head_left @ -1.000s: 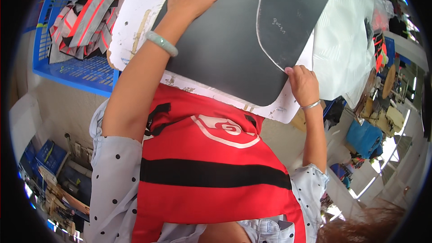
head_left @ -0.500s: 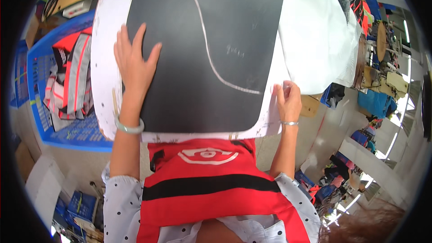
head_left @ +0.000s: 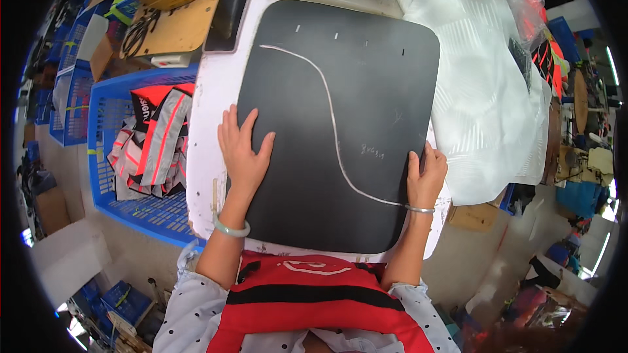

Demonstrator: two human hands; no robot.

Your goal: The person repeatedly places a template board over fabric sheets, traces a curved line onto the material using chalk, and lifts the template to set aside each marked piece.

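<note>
Since the earlier frame, the right hand had been shifted from the white margin beside the dark mat onto the mat's right edge, and more of the far side had been brought into view. By this, it was judged, the mat was framed and steadied from both sides. The mat was laid flat between the two hands, its near edge almost at the desk's own. It was crossed by a pale S-shaped line, whose lower end was met by the right wrist. The left hand was spread at the left edge, its thumb set apart over the dark surface. The right thumb and fingers were bent at the opposite edge; whether it was pinched could not be told.

Under the mat, the white desk was seen to be scuffed along its near border. A phone was placed by the far left corner, and the right side was covered by a rumpled white sheet. To the left, striped fabric pieces were held in a blue basket. Beyond the sheet, a cardboard box was seen low down, in a cluttered workroom.
</note>
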